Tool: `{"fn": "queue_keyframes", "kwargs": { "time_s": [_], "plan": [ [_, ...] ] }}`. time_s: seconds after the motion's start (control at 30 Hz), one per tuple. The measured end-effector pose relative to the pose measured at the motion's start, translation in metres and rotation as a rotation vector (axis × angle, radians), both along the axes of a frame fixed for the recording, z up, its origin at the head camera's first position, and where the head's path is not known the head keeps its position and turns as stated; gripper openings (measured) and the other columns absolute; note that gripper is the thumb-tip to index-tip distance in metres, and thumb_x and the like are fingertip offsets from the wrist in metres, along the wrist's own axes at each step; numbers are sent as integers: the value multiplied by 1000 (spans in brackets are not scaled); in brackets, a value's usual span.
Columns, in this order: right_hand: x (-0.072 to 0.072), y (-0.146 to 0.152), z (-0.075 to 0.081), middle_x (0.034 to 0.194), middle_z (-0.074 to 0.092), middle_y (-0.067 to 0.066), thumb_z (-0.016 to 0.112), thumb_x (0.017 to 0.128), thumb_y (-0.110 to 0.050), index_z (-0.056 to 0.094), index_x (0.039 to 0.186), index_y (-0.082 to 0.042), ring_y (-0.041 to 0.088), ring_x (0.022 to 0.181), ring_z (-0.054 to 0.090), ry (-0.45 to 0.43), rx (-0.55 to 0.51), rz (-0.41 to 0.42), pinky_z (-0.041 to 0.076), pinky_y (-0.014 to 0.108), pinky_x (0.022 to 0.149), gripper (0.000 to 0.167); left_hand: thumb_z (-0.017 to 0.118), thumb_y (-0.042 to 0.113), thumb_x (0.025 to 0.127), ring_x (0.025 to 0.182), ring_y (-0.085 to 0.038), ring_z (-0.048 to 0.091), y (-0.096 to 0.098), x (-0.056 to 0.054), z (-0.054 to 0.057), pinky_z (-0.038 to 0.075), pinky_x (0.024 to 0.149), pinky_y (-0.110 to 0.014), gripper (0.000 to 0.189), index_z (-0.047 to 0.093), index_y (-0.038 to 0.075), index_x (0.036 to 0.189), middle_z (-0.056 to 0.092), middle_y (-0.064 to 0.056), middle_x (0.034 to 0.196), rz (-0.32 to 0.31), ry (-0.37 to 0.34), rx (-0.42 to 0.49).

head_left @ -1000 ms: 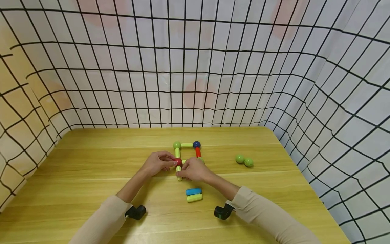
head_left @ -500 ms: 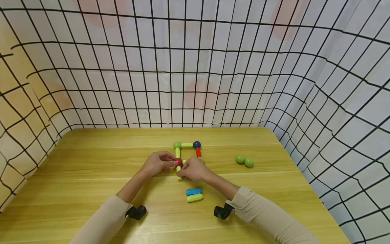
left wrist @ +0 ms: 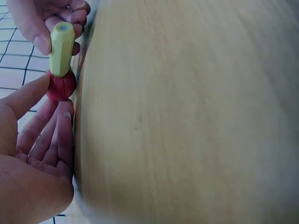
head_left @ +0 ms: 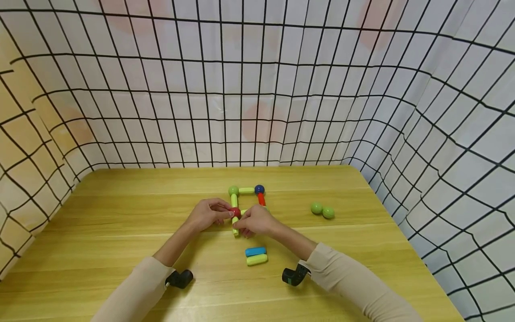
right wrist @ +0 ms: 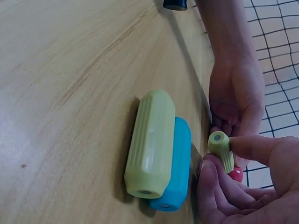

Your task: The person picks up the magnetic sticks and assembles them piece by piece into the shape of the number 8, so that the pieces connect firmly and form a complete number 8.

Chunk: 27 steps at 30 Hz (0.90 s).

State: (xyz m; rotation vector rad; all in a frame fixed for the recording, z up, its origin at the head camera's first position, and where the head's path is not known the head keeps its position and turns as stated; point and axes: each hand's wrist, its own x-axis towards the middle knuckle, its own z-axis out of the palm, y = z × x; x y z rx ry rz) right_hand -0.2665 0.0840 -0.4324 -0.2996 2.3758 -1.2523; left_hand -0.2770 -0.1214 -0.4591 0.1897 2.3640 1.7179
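Observation:
A red magnetic ball (head_left: 235, 212) is pinched between the thumb and fingers of my left hand (head_left: 207, 215). My right hand (head_left: 257, 220) pinches a yellow-green magnetic rod (left wrist: 61, 51), whose far end meets the red ball. This rod points toward me from the corner of a square on the table. Around the square I see a green ball (head_left: 234, 191), a dark blue ball (head_left: 259, 190), a red rod (head_left: 261, 199) and yellow-green rods (head_left: 246, 190). The near right corner is mostly hidden behind my right hand.
Nearer to me lie a loose blue rod (head_left: 255, 252) and a yellow-green rod (right wrist: 150, 144), side by side. Two green balls (head_left: 322, 210) rest together at the right. Black wire mesh (head_left: 257, 94) stands along the table's back and sides.
Both hands keep their grip on the ball and rod. My right fingertips have shifted very slightly along the rod toward the red ball; the loose pieces stay put.

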Motion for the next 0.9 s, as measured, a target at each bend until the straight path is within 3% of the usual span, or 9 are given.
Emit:
{"fn": "queue_keyframes", "kwargs": {
  "time_s": [0.9],
  "plan": [
    [1, 3, 2, 73, 73, 6, 76, 92, -27, 78, 85, -2, 17, 64, 70, -5, -23, 38, 60, 30, 65, 26, 78, 20, 90, 68, -20, 64, 0, 0, 0, 51, 65, -29, 26, 73, 3, 109, 77, -11, 98, 5, 1, -15]
  ]
}}
